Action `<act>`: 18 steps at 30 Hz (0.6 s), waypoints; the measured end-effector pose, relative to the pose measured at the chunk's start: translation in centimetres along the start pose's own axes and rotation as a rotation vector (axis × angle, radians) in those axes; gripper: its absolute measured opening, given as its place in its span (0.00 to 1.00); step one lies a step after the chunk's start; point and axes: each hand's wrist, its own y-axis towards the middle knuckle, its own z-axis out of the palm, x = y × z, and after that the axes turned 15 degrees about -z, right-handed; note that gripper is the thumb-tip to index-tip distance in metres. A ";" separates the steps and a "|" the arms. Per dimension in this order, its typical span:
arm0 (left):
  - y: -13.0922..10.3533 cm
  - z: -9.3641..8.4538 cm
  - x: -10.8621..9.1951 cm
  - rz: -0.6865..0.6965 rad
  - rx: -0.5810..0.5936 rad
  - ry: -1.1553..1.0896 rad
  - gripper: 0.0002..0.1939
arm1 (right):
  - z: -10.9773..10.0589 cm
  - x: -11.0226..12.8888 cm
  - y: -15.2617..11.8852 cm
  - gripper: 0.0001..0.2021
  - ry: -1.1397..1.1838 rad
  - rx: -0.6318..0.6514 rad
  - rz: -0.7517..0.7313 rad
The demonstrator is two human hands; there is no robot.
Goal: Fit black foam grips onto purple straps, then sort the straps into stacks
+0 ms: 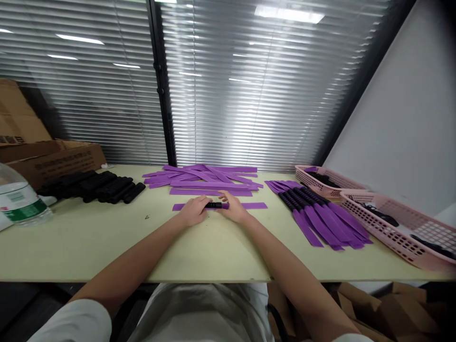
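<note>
Shirt (pixel 199 316) — purple strip (pixel 254 205), black grip (pixel 214 205).

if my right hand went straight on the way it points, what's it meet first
Probably the flat purple strip just beyond the right hand, in front of the purple pile; height is unclear, so the hand might pass above.

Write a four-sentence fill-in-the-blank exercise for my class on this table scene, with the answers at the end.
1. Between the left hand and the right hand, a black grip shows on a strip coloured ____.
2. The bottle stands near the picture's ____ edge.
3. The number of baskets on the table is ____.
4. The colour of those baskets is ____.

Missing words: purple; left; two; pink.
</note>
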 end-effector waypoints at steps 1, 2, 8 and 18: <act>0.0 -0.2 0.1 -0.048 -0.014 0.037 0.22 | -0.3 -0.1 -0.1 0.35 -0.063 0.027 0.034; 0.0 -0.5 0.2 -0.094 -0.024 0.062 0.21 | -0.7 -0.3 -0.2 0.35 -0.127 0.063 0.060; -0.1 -1.8 1.5 -0.200 0.028 0.140 0.14 | -2.2 -1.7 -0.6 0.23 -0.357 0.241 0.092; 0.1 -1.6 2.5 -0.139 0.108 0.082 0.13 | -2.6 -1.6 -0.3 0.12 -0.379 0.268 -0.010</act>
